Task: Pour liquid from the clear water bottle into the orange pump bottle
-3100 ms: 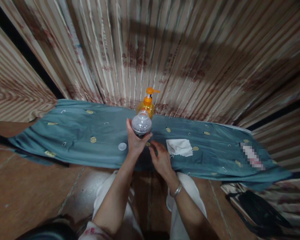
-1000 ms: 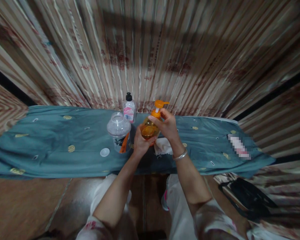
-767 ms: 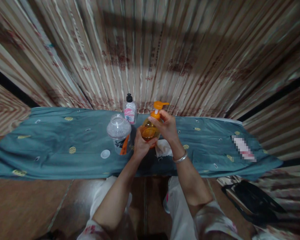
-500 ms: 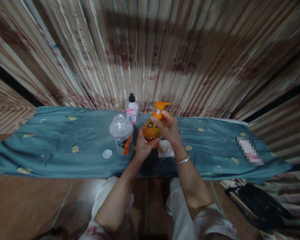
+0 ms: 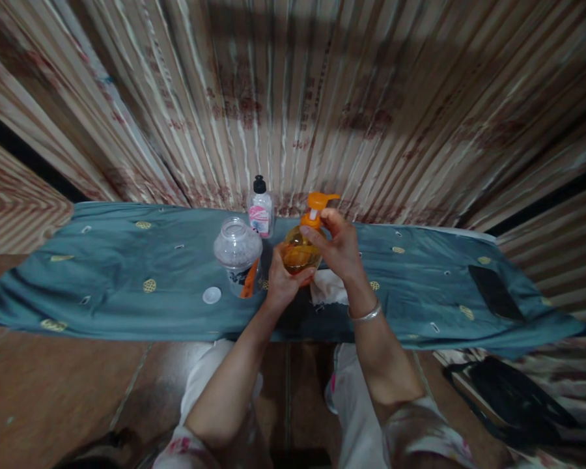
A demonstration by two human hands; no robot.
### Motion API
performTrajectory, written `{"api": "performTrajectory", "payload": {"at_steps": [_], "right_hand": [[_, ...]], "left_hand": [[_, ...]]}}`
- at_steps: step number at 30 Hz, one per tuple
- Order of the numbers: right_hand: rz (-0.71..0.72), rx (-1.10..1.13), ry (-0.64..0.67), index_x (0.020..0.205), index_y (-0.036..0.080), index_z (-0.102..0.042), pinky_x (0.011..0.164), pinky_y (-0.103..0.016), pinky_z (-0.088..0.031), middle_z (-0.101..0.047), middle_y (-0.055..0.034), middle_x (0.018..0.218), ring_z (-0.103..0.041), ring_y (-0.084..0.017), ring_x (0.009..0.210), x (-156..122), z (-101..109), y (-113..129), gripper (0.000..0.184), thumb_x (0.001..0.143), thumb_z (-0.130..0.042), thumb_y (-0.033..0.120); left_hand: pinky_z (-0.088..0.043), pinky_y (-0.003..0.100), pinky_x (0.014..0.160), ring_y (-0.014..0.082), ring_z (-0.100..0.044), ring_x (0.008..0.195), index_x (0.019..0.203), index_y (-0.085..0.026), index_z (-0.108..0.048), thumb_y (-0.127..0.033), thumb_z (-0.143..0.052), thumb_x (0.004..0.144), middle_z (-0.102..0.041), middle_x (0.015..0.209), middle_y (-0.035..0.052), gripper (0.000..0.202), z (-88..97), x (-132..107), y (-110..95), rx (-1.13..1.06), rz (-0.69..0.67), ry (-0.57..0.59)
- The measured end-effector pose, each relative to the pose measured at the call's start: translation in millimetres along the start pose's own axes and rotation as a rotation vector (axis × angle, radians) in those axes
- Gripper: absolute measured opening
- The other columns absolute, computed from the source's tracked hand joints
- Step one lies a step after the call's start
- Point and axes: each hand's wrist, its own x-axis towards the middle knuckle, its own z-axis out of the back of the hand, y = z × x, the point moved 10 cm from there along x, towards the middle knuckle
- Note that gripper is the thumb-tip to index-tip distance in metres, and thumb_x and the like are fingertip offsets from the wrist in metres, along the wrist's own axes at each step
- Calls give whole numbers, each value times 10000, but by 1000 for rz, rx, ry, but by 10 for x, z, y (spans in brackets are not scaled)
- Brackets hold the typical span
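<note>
"One bottle [image 5: 299, 253] is being held. What is it like?"

"Clear, glossy plastic, rounded in the belly, with amber liquid inside. Its collar [image 5: 311, 221] and pump [image 5: 317, 199] are smooth orange plastic."

"And the hands?"

"Both are clamped on it. The left hand [image 5: 283, 284] cups the lower body; the right hand [image 5: 340, 242] grips round the neck, thumb on the shoulder."

"Where exactly is it?"

"In front of the person, over the middle of the table, between the jar [image 5: 237, 251] and the white cloth [image 5: 329, 288]. I can't tell whether its base touches the table."

"Which way does it point?"

"Pump up, nozzle to the right. The long axis is close to upright, leaning slightly right at the top."

"What about the rest?"

"The jar is transparent, wide-shouldered and open-mouthed, with an orange-and-black print. A round, flat white lid [image 5: 211, 295] lies near it. Behind stands a black-capped flask [image 5: 260, 215] with a pink label. The cloth is soft and crumpled. All sit on a wrinkled teal sheet [image 5: 107, 260] with yellow pineapples, before a pleated, patterned curtain [image 5: 283, 98]."
</note>
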Motion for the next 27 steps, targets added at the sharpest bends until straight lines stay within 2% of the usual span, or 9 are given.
{"api": "performTrajectory", "payload": {"at_steps": [3, 10, 16, 18, 22, 24, 27], "right_hand": [[9, -29, 1, 984, 250, -632, 965, -409, -536, -723, -32, 1034, -683, -232, 1003, -18, 3, 58, 397, 806, -764, 579], [-11, -113, -131, 947, 250, -622, 974, -419, -537, -714, -21, 979, -684, -234, 971, -42, 86, 83, 429, 754, -804, 586], [0, -63, 12, 983, 259, -624, 889, -387, -548, -721, -27, 992, -686, -219, 928, -42, -11, 88, 382, 853, -700, 610], [-1, -110, -7, 996, 260, -623, 896, -396, -541, -716, -31, 1002, -680, -230, 939, -30, 12, 105, 413, 820, -732, 617], [-22, -212, -129, 928, 242, -617, 917, -422, -532, -702, -28, 951, -664, -244, 928, 2, 116, 127, 467, 727, -812, 616], [-17, -201, -122, 901, 241, -616, 914, -423, -538, -702, -22, 924, -664, -236, 912, 10, 103, 139, 437, 748, -797, 609], [11, -135, -44, 910, 248, -633, 919, -426, -552, -718, -33, 945, -677, -242, 946, -4, 30, 166, 372, 828, -731, 597]], "left_hand": [[-527, 503, 1057, 317, -669, 1188, 1274, -211, -504, -267, -927, 602, -673, 1245, 113, 797, 2, -2, -5, 9, -6, -2], [-532, 508, 1051, 325, -668, 1196, 1285, -206, -502, -264, -923, 604, -674, 1255, 119, 802, -7, -7, -9, 15, -1, 6], [-539, 494, 1042, 313, -680, 1175, 1286, -222, -498, -298, -926, 612, -679, 1260, 114, 802, -20, -4, -6, 5, -2, 1], [-542, 487, 1031, 315, -681, 1169, 1283, -212, -494, -313, -930, 607, -674, 1267, 124, 811, -25, -2, 1, 14, -5, -1], [-531, 493, 1043, 321, -666, 1190, 1291, -193, -492, -297, -930, 600, -664, 1278, 135, 825, -36, -2, 17, 35, -15, 7], [-515, 498, 1068, 322, -647, 1229, 1300, -200, -494, -290, -926, 611, -658, 1292, 134, 818, -40, -4, 24, 33, -20, 16], [-504, 509, 1084, 330, -624, 1270, 1306, -198, -494, -298, -928, 615, -652, 1303, 141, 822, -36, -9, 41, 20, -19, 16]]}}
